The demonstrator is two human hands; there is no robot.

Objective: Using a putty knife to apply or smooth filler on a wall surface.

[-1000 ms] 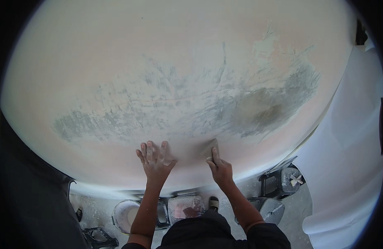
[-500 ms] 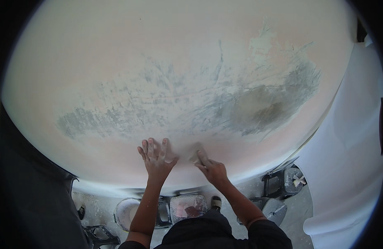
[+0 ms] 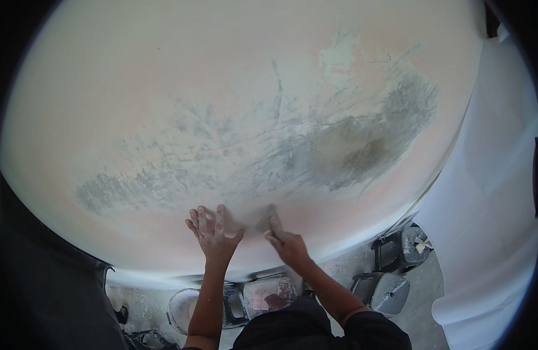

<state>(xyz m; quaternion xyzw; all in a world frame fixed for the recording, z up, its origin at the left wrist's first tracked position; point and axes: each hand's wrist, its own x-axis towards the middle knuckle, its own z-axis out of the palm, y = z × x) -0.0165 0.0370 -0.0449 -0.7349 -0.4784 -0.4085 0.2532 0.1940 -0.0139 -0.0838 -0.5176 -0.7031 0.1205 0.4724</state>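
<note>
A large, smoothly curved panel (image 3: pixel 135 87) in pale pink and cream fills most of the view, with streaky grey patches (image 3: pixel 105 189) across its middle. My left hand (image 3: pixel 216 236) lies on its lower part, fingers spread, holding nothing. To the right of it, my right hand (image 3: pixel 287 242) grips a small flat grey piece (image 3: pixel 265 221) against the panel, index finger stretched along it. Whether that piece is folded sandpaper or a thin scraper I cannot make out. At the right a brownish-grey smooth area (image 3: pixel 345 149) stands out within the grey, crossed above by a fine crack line.
Below the panel's lower edge, a dusty round bucket (image 3: pixel 177 309), a stool with a reddish piece on it (image 3: pixel 269 291) and dark stools (image 3: pixel 391 291) stand on the floor. White sheeting (image 3: pixel 485 192) hangs at the right; dark material (image 3: pixel 41 262) lies at the left.
The view has turned slightly, shifting the panel's marks mostly leftward in the picture. Both hands stay low on the panel, and more of the flat piece in my right hand shows now.
</note>
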